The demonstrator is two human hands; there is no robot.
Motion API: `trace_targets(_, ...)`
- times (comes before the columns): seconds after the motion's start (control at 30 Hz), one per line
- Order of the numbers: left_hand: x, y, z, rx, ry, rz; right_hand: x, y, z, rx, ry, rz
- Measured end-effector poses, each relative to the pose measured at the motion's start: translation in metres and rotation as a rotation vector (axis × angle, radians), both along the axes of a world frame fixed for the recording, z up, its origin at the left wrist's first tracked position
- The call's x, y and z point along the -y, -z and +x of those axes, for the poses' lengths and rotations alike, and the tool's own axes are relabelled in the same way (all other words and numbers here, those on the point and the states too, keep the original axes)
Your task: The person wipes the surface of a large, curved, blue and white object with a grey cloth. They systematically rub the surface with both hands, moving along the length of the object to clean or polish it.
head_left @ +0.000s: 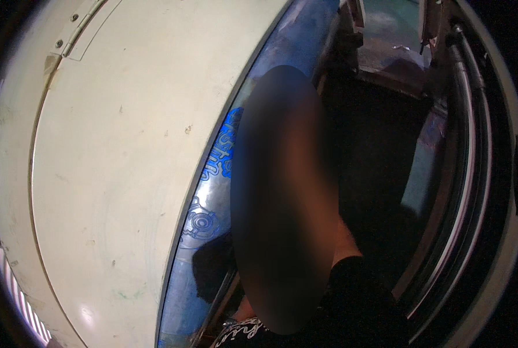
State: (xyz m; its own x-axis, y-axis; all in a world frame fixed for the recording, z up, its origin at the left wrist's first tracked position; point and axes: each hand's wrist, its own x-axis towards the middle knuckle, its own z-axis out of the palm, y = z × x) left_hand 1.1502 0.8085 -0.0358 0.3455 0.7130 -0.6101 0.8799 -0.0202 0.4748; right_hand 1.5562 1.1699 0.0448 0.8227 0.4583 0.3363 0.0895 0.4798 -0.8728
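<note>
A bare forearm [347, 242], most likely my right one, rises from a black sleeve [360, 290] into a large blurred oval. That blur hides its hand, so I cannot tell what the fingers hold or touch. Beside the oval lies a shiny blue and silver sheet or plate [204, 217] with raised or printed blue patterns. A small patch of skin [244, 308] shows at the lower edge, perhaps part of my left hand or wrist; its fingers are hidden. Next to it, a dark shape [212, 267] overlaps the blue surface.
A large cream machine panel [120, 156] with a hinge [67, 43] fills the left side. Two shiny metal rods [470, 133] run down the right. Between them is a dark recess [380, 162], with a metal frame [392, 75] at its far end.
</note>
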Motion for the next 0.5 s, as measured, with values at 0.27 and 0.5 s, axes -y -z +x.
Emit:
trace_targets(0.27, -0.018, -0.056, 0.050, -0.053, -0.004, -0.098, -0.021, 0.022, 0.017, 0.363, 0.193, -0.298)
trace_targets(0.5, -0.029, -0.090, 0.086, -0.039, -0.060, -0.089, 0.008, -0.009, -0.019, 0.111, -0.042, -0.095)
